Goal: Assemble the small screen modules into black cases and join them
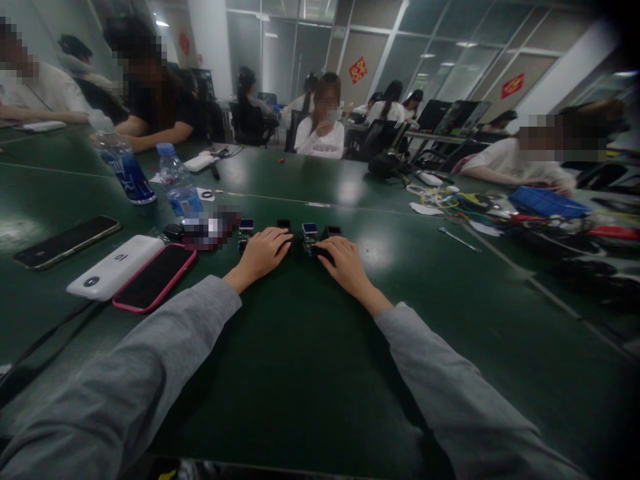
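Note:
Over the small electronic parts on the dark green table [300,373], my left hand [263,253] lies palm down with its fingers stretched to the right. A small device with a little screen [246,225] stands behind it, partly covered by the hand. Just beyond those fingertips is a small black box [283,224]. My right hand [345,263] reaches in from the other side, fingers extended and thumb apart, at the lower part of a second screen device [309,231]. Another black box [333,230] shows above its knuckles. Whether the fingertips press on these parts cannot be made out.
Left of my hands lie a pink-edged phone [155,277], a white power bank [115,267], a black phone [67,240] and two bottles, one clear [177,180]. At right are a wrench [459,240], tangled cables and a blue tray [550,201]. Several people sit around.

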The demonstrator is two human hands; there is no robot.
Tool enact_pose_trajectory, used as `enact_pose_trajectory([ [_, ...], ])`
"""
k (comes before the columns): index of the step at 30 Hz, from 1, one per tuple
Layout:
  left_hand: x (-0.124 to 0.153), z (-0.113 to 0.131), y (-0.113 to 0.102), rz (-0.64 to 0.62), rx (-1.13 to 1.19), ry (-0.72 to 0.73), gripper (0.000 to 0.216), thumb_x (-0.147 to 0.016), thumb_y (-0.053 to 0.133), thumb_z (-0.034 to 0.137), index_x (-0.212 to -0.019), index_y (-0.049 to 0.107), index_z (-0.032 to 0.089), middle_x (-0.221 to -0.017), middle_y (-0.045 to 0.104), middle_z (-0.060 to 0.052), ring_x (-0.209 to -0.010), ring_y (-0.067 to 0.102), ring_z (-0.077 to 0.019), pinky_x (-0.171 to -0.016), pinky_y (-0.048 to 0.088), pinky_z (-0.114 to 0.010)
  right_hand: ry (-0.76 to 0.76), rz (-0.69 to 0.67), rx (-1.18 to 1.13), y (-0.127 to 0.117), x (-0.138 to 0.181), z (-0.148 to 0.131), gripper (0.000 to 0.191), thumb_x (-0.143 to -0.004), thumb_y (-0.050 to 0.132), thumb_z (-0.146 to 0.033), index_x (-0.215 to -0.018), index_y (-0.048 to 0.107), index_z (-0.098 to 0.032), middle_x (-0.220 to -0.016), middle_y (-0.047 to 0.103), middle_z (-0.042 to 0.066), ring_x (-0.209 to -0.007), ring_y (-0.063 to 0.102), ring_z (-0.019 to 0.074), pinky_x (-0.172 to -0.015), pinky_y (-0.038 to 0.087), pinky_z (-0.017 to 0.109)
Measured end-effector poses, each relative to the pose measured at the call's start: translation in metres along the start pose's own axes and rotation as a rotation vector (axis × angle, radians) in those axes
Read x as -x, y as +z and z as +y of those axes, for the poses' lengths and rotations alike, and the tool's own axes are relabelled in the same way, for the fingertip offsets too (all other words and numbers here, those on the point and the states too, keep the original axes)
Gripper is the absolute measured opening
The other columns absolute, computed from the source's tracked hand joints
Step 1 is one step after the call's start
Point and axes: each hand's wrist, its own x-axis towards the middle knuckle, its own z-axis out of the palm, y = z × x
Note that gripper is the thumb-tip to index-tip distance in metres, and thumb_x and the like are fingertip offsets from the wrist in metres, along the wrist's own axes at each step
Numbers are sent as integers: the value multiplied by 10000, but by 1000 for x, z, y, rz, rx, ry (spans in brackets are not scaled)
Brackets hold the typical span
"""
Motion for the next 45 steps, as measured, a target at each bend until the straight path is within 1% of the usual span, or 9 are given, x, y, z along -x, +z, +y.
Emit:
enact_pose_trajectory([
  [7,0,0,-2,-9,2,3,348,-983,410,325,-1232,616,197,-1288,629,-99,-1199,556,-237,-963,493,-444,1,-1,-3,0,1,1,290,-949,487,-204,-1231,551,-233,-1172,607,82,-1160,500,265,-942,375,416],
  [18,0,0,-1,-14,0,-2,343,-980,414,317,-1233,612,197,-1291,624,-100,-1204,553,-237,-965,490,-442,7,-14,22,1,0,0,300,-969,435,-224,-1248,548,-237,-1159,605,83,-1162,485,261,-940,368,413],
  [45,0,0,-2,-18,8,4,348,-979,411,312,-1244,604,194,-1285,623,-105,-1200,554,-239,-970,492,-453,17,-32,36,0,1,-2,327,-959,435,-208,-1272,521,-245,-1180,590,83,-1178,472,268,-946,365,417],
])
